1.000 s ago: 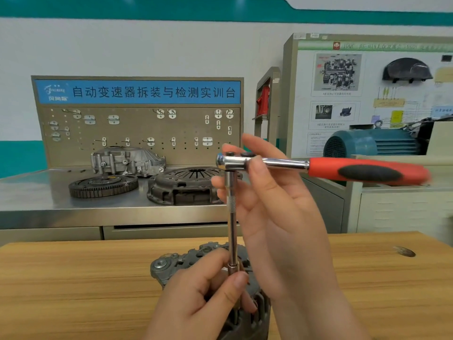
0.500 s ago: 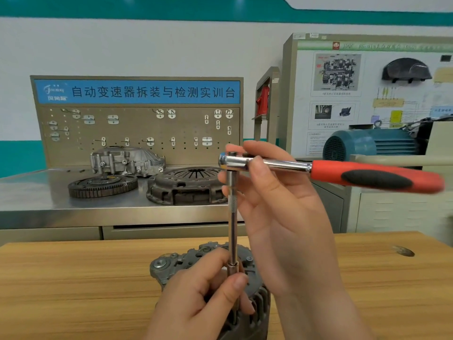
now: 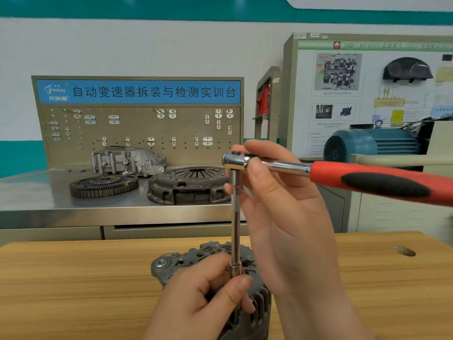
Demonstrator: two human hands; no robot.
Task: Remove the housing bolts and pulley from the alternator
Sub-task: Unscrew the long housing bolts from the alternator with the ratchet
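The left hand [image 3: 203,298] pinches the long bar [image 3: 235,217], the right hand [image 3: 282,212] grips the ratchet [image 3: 367,179]; hold the bar straight on the alternator [image 3: 171,263] while turning.

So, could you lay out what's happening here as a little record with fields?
work piece: alternator, standing on a wooden table
tool: red-handled ratchet on an upright extension bar
left grip: hand pinches the bar's lower end at the alternator
right grip: hand holds the ratchet's head
bolt: hidden under the left hand
behind: steel bench with a clutch cover, toothed ring and cast housing
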